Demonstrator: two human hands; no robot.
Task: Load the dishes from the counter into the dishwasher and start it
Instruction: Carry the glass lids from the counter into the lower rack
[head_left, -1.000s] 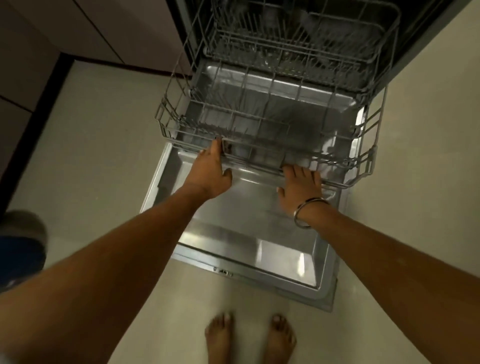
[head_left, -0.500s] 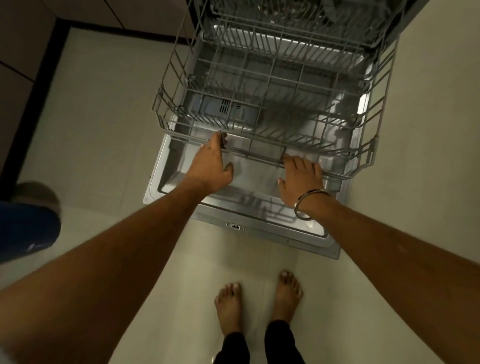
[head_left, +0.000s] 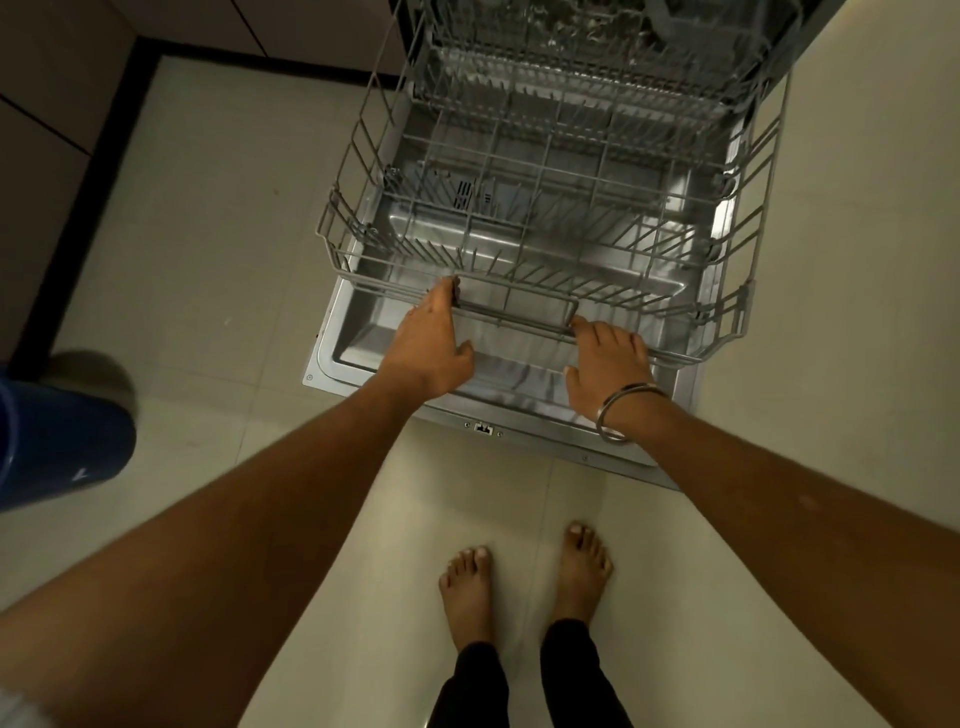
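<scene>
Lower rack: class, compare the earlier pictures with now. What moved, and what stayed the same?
The lower rack has slid further out over the open door, towards the person. Both hands, left and right, keep their grip on its front rail. The rack remains empty.

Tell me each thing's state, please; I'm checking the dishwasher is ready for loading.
dishwasher door: open, folded down flat.
lower rack: pulled out over the door, no dishes in it.
upper rack: inside the machine, contents unclear.
left hand: fingers on the rack's front rail.
right hand: fingers on the rack's front rail.
</scene>
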